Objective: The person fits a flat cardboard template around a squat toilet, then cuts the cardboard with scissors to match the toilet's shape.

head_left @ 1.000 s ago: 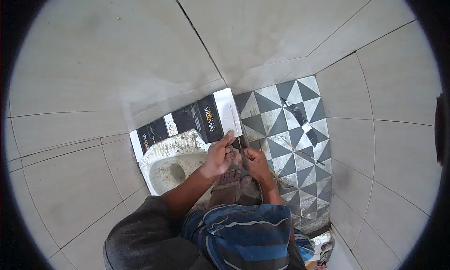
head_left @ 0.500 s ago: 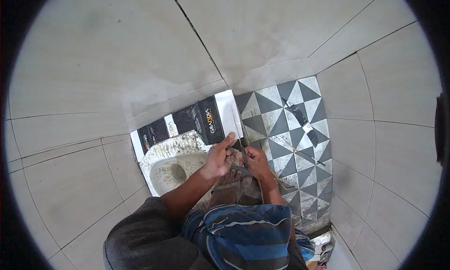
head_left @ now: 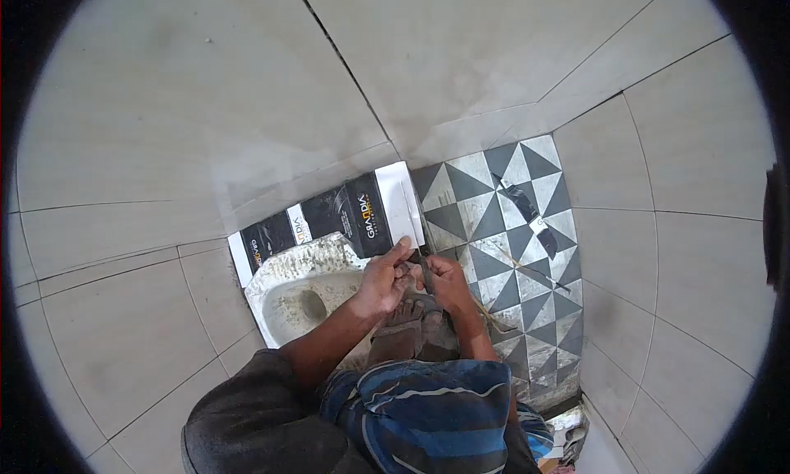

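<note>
A flat piece of printed cardboard (head_left: 327, 214), black and white with a brand name on it, lies along the wall behind a squat toilet pan (head_left: 276, 291). My left hand (head_left: 383, 281) is closed at the cardboard's near right corner, its thumb on the white end. Close beside it, my right hand (head_left: 449, 285) is closed around a dark, narrow tool (head_left: 426, 275), held along the cardboard's right edge. Fingers hide much of this tool, and I cannot tell its kind. Below both hands are my feet in sandals (head_left: 403, 322).
Grey and white triangle-patterned floor tiles (head_left: 481, 215) extend to the right. On them lie a dark torn strip (head_left: 531, 219) and a thin stick (head_left: 539, 275). Large beige wall tiles (head_left: 271, 87) close in on several sides. Scraps (head_left: 568, 433) lie at the lower right.
Both hands stay at the cardboard's corner with almost the same grip. The whole view has shifted very slightly.
</note>
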### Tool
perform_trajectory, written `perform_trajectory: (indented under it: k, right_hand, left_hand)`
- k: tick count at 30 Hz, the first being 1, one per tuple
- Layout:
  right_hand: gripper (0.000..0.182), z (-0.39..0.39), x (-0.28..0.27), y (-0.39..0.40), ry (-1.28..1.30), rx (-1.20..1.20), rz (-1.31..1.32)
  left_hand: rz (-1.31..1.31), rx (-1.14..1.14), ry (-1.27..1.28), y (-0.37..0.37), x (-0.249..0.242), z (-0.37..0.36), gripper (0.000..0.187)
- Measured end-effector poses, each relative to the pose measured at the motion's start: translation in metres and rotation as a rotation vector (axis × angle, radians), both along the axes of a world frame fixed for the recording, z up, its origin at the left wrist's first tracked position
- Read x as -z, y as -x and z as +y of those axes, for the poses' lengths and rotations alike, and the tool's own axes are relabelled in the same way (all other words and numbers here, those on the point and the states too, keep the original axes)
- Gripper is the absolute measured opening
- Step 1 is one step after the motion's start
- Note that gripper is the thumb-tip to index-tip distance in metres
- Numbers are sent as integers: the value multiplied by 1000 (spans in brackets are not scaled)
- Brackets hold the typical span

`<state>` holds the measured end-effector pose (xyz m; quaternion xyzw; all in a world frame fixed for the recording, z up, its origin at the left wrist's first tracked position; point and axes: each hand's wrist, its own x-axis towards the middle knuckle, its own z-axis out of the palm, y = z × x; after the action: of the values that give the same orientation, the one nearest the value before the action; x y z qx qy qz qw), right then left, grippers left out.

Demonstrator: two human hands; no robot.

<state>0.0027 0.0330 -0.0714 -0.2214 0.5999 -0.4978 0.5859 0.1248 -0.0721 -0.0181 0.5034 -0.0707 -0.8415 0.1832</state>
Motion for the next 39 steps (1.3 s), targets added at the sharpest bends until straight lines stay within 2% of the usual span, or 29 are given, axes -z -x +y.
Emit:
perform_trajectory:
  k: [1,4,8,10,13,16,19,22,24,25,28,31,39]
  right_hand:
    - [25,3,9,0,8,-33,117]
    - [25,0,-1,0,-53,-46,131]
    - [23,-3,1,-4,-74,45,14]
    - [16,-8,0,1,-9,-22,53]
    - [14,-7,20,-4,-2,2,63]
    - [15,-10,7,-3,-20,-8,76]
    - [15,-13,-9,-2,-63,-16,81]
    - [16,-4,31,-9,19,4,106]
    - [10,-11,11,-8,14,40,84]
    - [16,-15,3,-8,10,74,64]
    - [16,-10,22,-12,-28,69,68]
    - [23,-15,-9,-3,-23,25,81]
    - [24,-14,7,-6,-36,22,150]
  left_hand:
    - [-51,-51,-1,4,-6,-1,19]
    - [-69,-51,-18,6,-11,-1,21]
    - [-92,-57,-37,1,-5,1,22]
    - [57,94,-44,-13,8,-1,19]
    - [-2,66,-22,-11,13,1,17]
    - [92,73,-16,-10,3,-4,18]
    - [13,67,-10,-7,-1,-2,19]
    - [-32,-15,-66,2,-9,-2,23]
    - [-11,-8,-41,0,-7,0,23]
    - [10,-2,-14,-1,-6,0,23]
    - [-37,-20,-46,0,-8,-1,24]
    - [12,30,-46,-1,-15,-5,25]
    - [-19,38,-52,-2,-14,-4,26]
